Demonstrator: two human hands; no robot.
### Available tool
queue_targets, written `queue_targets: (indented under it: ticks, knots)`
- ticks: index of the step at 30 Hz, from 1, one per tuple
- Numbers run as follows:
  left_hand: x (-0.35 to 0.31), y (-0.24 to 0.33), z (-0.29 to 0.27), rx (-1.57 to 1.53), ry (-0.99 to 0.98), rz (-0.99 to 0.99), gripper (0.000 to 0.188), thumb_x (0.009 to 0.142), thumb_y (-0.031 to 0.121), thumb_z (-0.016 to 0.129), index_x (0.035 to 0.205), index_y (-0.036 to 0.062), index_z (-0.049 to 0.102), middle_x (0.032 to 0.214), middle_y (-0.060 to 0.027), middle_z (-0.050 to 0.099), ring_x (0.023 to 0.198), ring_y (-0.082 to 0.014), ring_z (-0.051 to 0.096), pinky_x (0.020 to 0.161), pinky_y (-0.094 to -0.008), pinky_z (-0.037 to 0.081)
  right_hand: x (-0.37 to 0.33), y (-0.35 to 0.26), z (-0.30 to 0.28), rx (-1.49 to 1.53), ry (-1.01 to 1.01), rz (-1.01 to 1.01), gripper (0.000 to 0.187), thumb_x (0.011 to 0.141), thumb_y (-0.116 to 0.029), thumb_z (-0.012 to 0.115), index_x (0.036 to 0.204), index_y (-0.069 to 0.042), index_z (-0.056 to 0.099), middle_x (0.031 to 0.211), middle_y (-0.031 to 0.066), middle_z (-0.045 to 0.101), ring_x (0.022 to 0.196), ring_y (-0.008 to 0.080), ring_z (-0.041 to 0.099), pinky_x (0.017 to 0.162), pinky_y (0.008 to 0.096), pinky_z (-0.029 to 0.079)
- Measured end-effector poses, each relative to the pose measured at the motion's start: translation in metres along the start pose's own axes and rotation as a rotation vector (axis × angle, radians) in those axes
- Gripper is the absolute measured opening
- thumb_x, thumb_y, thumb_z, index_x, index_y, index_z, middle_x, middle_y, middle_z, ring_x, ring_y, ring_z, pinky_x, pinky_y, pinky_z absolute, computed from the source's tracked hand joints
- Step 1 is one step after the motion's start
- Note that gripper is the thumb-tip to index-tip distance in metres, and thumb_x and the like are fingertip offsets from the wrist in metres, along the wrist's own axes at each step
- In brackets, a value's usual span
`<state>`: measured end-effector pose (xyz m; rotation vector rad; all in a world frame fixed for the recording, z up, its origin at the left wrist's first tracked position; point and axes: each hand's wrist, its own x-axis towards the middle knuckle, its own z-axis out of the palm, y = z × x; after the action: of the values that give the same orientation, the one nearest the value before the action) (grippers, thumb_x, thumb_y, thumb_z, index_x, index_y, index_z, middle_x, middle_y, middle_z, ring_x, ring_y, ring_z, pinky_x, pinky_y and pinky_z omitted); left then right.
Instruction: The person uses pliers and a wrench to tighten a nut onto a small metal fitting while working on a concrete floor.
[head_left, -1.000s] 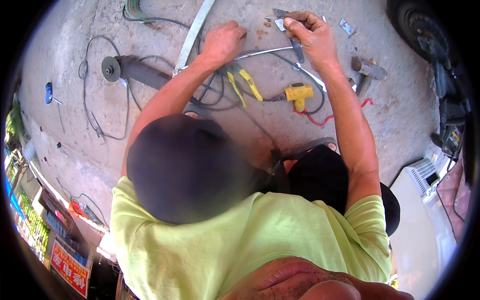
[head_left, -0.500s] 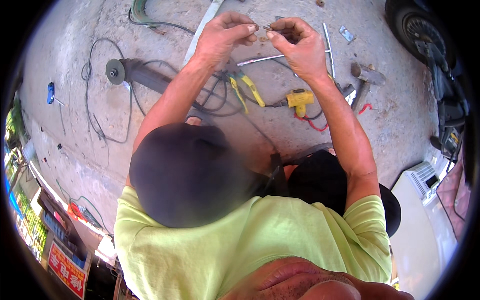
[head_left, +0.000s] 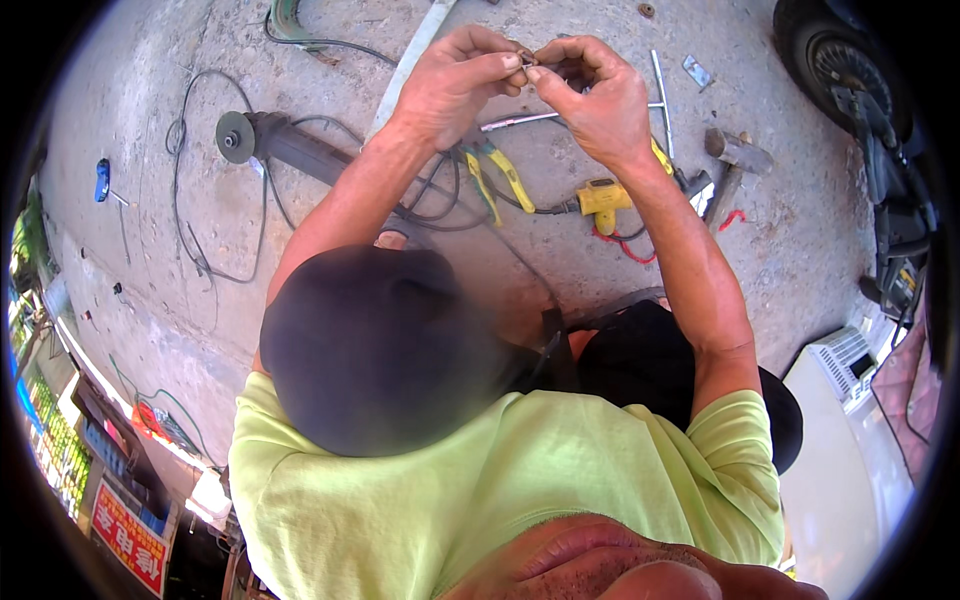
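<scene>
Both hands are held out over the concrete floor, their fingertips meeting. My left hand (head_left: 450, 88) is closed in a pinch, thumb against the forefinger. My right hand (head_left: 603, 95) pinches from the other side, its thumb and fingers closed. Between the fingertips shows a small thin metal piece (head_left: 528, 66), too small and covered to name. Below the hands lie yellow-handled pliers (head_left: 508, 178). A metal rod (head_left: 520, 121) lies just under the fingers, partly hidden by my right hand.
An angle grinder (head_left: 236, 137) with its cable lies left. Right of the pliers are a yellow electrical connector (head_left: 603, 203), a hammer (head_left: 738, 152) and a T-shaped metal tool (head_left: 660, 95). A long flat metal bar (head_left: 412, 62) lies beyond my left hand. A motorbike wheel (head_left: 845, 68) stands far right.
The hands have come together. The fingertips, apart before with thin bits showing between them, now touch around the small piece.
</scene>
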<state>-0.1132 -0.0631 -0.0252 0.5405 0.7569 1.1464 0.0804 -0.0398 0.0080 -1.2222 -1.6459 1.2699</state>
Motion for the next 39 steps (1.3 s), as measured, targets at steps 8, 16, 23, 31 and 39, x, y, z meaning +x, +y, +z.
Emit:
queue_targets:
  ticks: [8,16,23,31,39]
  knots:
    - [-0.006,0.005,0.005,0.014,-0.004,0.038,0.018,0.094,0.005,0.068,0.111,0.0002,0.066,0.099,-0.0133,0.072,0.087,-0.0185,0.066,0.084,-0.0355,0.051,0.002,-0.003,-0.004,-0.062,-0.042,-0.027,0.024,0.084,-0.017,0.078,0.103,-0.003,0.074,0.092,0.0068,0.076,0.084,0.0123,0.07,0.077,0.0301,0.057]
    - [-0.007,0.003,-0.006,0.044,-0.036,0.007,0.019,0.093,0.005,0.07,0.111,0.0002,0.069,0.099,-0.0107,0.071,0.086,-0.0174,0.064,0.083,-0.0353,0.051,0.004,-0.011,-0.009,-0.188,-0.091,-0.122,0.022,0.084,-0.017,0.076,0.103,-0.006,0.075,0.095,0.0101,0.075,0.085,0.0206,0.073,0.079,0.0329,0.057]
    - [-0.009,0.0,-0.006,0.07,-0.021,0.065,0.022,0.091,0.006,0.074,0.111,-0.0036,0.068,0.094,-0.011,0.07,0.083,-0.0174,0.065,0.078,-0.0299,0.053,0.001,-0.005,-0.005,-0.113,-0.078,-0.059,0.024,0.087,-0.02,0.077,0.104,-0.004,0.075,0.096,0.0108,0.076,0.087,0.018,0.073,0.08,0.0326,0.057]
    - [-0.014,0.009,0.004,0.315,0.051,0.119,0.017,0.093,0.004,0.07,0.109,-0.001,0.069,0.09,-0.0098,0.071,0.081,-0.0161,0.065,0.074,-0.0281,0.05,0.0,-0.002,-0.003,-0.048,-0.079,-0.025,0.027,0.089,-0.023,0.078,0.105,-0.002,0.075,0.097,0.0111,0.076,0.088,0.0163,0.073,0.08,0.0314,0.058]
    - [-0.015,0.013,0.007,0.382,0.081,0.128,0.017,0.092,0.004,0.071,0.109,-0.0013,0.069,0.088,-0.0091,0.071,0.081,-0.0146,0.065,0.073,-0.0267,0.05,0.001,0.0,-0.003,-0.025,-0.093,0.016,0.028,0.091,-0.025,0.075,0.106,-0.001,0.074,0.094,0.01,0.076,0.086,0.0141,0.071,0.078,0.0303,0.057]
